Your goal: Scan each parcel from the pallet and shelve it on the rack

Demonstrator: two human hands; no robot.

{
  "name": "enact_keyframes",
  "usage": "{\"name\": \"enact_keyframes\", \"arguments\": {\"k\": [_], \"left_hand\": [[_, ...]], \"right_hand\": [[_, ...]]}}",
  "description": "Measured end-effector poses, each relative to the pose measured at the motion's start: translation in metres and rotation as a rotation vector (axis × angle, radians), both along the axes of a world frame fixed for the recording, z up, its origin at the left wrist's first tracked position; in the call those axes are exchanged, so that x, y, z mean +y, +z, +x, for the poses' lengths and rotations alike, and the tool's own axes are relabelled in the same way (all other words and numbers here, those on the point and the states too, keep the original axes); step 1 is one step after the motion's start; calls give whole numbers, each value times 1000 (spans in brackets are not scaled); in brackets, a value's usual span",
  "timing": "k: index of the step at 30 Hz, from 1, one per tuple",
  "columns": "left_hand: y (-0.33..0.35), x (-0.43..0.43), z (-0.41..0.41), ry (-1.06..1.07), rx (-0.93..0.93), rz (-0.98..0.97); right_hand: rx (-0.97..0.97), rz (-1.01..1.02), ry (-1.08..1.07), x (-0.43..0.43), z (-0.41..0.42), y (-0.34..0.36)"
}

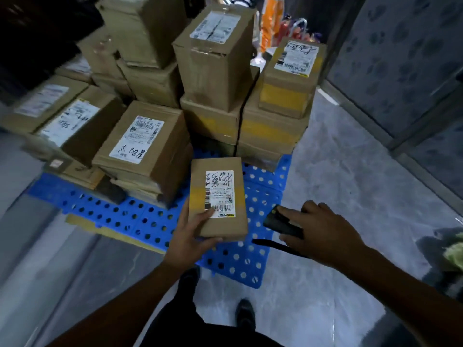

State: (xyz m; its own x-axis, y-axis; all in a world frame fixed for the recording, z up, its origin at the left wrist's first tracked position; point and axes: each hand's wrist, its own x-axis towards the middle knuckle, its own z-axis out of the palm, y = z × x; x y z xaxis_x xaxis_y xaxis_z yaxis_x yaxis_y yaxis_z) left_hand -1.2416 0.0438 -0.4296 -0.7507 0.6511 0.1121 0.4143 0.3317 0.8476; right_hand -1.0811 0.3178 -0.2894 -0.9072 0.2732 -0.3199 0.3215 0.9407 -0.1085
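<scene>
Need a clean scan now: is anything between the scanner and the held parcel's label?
Only open air between scanner and parcel. But the left hand has its thumb over the label at its lower-left corner.

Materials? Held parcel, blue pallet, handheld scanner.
Parcel: brown cardboard, matte, going by the creased faces and folded edges. Pallet: blue moulded plastic by the look, smooth with a slight sheen, regular round holes. Scanner: dark casing, probably plastic; too blurred to be sure.
</scene>
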Motion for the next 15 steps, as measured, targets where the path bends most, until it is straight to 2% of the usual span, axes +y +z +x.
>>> {"name": "enact_keyframes", "arguments": {"k": [3, 7, 11, 15], "left_hand": [[20, -12, 41, 91, -3, 52], [51, -43, 90, 294, -29, 135], [73, -96, 125, 460, 12, 128], [87, -150, 147, 611, 50, 103]], "right_hand": [[95, -372, -126, 0, 7, -26], [184, -696, -85, -30, 5, -53], [160, -778, 98, -68, -9, -53], [80, -733, 275, -121, -35, -39]]}}
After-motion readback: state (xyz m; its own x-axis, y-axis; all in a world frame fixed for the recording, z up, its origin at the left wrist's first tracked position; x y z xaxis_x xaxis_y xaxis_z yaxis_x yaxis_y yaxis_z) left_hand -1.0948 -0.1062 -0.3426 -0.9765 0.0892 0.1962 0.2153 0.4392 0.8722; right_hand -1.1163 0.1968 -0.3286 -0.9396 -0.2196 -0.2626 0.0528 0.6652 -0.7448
